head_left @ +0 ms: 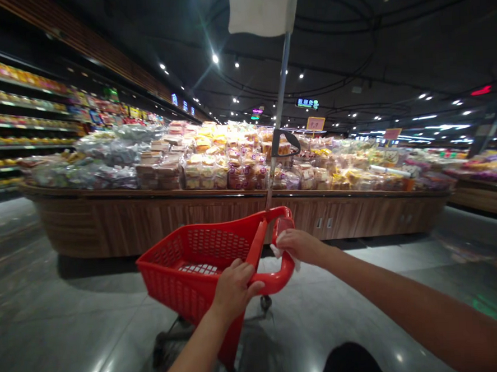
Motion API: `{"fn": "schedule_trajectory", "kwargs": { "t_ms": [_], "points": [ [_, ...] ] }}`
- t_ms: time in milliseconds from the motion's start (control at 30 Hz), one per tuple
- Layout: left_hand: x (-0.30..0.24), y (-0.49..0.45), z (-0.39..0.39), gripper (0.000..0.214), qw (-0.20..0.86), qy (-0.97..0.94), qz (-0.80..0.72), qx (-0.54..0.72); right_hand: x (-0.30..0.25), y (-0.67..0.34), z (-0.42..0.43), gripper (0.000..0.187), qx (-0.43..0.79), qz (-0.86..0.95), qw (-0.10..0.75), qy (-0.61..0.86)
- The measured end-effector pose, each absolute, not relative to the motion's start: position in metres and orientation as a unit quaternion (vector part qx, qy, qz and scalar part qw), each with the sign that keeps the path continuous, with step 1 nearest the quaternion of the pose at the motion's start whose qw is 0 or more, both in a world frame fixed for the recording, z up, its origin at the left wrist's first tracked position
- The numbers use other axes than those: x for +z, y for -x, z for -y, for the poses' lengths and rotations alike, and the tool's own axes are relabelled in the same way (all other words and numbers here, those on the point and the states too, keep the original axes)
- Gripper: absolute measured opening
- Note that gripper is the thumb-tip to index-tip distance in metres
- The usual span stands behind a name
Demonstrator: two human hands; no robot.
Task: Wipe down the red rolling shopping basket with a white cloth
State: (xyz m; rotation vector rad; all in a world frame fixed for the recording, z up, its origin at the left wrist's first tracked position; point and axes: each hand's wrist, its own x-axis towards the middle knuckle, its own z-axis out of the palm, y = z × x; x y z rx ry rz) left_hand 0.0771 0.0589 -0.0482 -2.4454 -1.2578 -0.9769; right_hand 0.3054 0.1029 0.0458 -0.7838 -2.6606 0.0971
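Observation:
A red plastic shopping cart (pixel 174 283) stands in front of me, and its basket has perforated sides. My left hand (pixel 233 287) is closed over the cart's near rim, beside the curved red handle (pixel 275 283). On the handle's far side, my right hand (pixel 301 245) pinches a white wipe (pixel 294 259) against the bar. Part of the wipe lies hidden under the fingers. A tall pole (pixel 282 83) with a white flag (pixel 261 10) rises behind the handle, with a dark loop-shaped fitting (pixel 287 144) partway up.
A long wood-panelled display counter (pixel 120 224) spans the way ahead, heaped with bagged baked goods (pixel 207 169). Stocked shelves (pixel 20 110) line the left side. Another loaded counter (pixel 485 197) stands at right. The shiny grey tiled floor (pixel 101 324) surrounds the cart.

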Motion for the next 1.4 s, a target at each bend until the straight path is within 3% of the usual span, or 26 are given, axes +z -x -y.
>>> {"fn": "schedule_trajectory", "kwargs": {
  "t_ms": [100, 200, 533, 767, 1033, 1233, 1400],
  "points": [
    [-0.049, -0.070, -0.060, 0.052, 0.103, 0.838, 0.417, -0.336, 0.019, -0.302, -0.078, 0.024, 0.020, 0.884, 0.348, 0.312],
    [-0.048, -0.062, -0.060, 0.053, 0.096, 0.840, 0.413, -0.337, -0.008, -0.291, -0.048, 0.024, 0.092, 0.815, 0.486, 0.301],
    [-0.043, -0.050, -0.060, 0.047, 0.050, 0.846, 0.402, -0.348, -0.050, -0.270, -0.058, 0.017, 0.123, 0.629, 0.681, 0.353],
    [-0.041, -0.034, -0.059, 0.049, 0.023, 0.854, 0.391, -0.342, -0.065, -0.260, -0.041, 0.022, 0.101, 0.705, 0.638, 0.292],
    [-0.030, -0.025, -0.053, 0.056, 0.031, 0.844, 0.412, -0.341, -0.014, -0.306, -0.094, 0.023, 0.016, 0.699, 0.626, 0.346],
    [-0.002, -0.081, -0.013, 0.043, 0.068, 0.795, 0.526, -0.293, 0.004, -0.284, -0.094, 0.030, -0.024, 0.846, 0.462, 0.266],
    [-0.002, -0.118, -0.001, 0.046, 0.140, 0.755, 0.592, -0.247, 0.027, -0.264, -0.104, 0.031, 0.002, 0.921, 0.339, 0.192]
  ]
}}
